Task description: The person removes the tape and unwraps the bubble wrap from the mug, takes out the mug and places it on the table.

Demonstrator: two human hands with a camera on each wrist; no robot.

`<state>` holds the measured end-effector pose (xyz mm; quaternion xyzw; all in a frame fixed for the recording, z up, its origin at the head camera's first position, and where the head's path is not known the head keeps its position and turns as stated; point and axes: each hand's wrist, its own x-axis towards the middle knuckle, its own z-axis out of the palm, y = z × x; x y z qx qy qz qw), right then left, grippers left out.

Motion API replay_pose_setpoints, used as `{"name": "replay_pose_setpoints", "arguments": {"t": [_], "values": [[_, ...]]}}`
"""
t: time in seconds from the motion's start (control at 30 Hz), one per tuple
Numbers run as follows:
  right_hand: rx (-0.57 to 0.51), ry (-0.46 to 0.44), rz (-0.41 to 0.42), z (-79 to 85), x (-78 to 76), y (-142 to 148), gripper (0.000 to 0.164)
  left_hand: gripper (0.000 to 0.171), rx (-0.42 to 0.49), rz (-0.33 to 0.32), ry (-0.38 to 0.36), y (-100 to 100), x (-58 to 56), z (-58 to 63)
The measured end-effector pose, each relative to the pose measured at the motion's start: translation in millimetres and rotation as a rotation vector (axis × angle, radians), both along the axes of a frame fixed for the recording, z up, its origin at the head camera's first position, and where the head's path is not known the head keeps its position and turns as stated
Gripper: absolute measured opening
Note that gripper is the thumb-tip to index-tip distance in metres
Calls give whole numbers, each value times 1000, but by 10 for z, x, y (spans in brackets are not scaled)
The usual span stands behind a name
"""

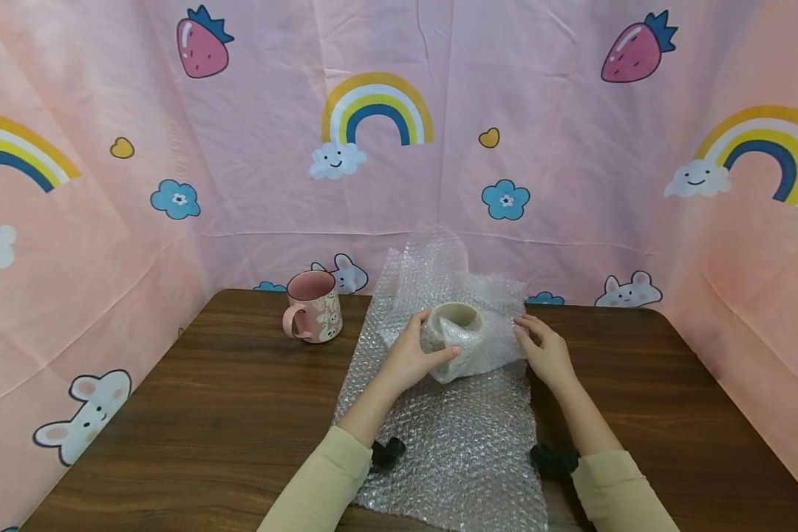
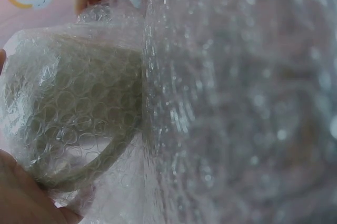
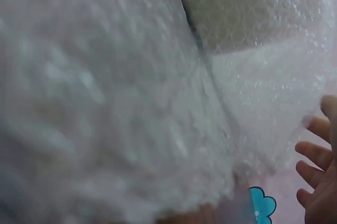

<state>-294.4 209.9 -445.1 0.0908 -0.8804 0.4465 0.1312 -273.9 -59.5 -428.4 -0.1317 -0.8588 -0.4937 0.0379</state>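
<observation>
A pale mug [image 1: 459, 314] stands upright with its rim showing, wrapped round its sides in bubble wrap [image 1: 499, 347]. Through the plastic, the left wrist view shows its handle [image 2: 84, 174]. My left hand [image 1: 408, 358] grips the wrapped mug from the left, thumb in front and fingers behind. On the right, my right hand [image 1: 550, 358] pinches the loose edge of the wrap between thumb and fingers. Under the mug lies a long sheet of bubble wrap [image 1: 452, 451], which blurs much of both wrist views.
A pink mug [image 1: 314, 310] with a rabbit pattern stands at the back left of the brown wooden table [image 1: 253, 414], its handle towards the left. Patterned pink cloth [image 1: 259, 148] hangs behind and on both sides.
</observation>
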Motion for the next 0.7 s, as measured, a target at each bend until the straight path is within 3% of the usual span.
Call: {"name": "replay_pose_setpoints", "arguments": {"t": [0.2, 0.5, 0.63, 0.7], "values": [[-62, 1, -2, 6, 52, -83, 45, 99, -11, 0, 2, 2, -8, 6], [-148, -24, 100, 54, 97, -235, 50, 99, -25, 0, 16, 4, 8, 16], [-165, -17, 110, 93, 129, -277, 47, 93, -44, -17, 46, -5, -8, 5], [-166, -14, 106, 192, 214, -324, 44, 86, -20, -38, 46, -17, -17, 2]]}}
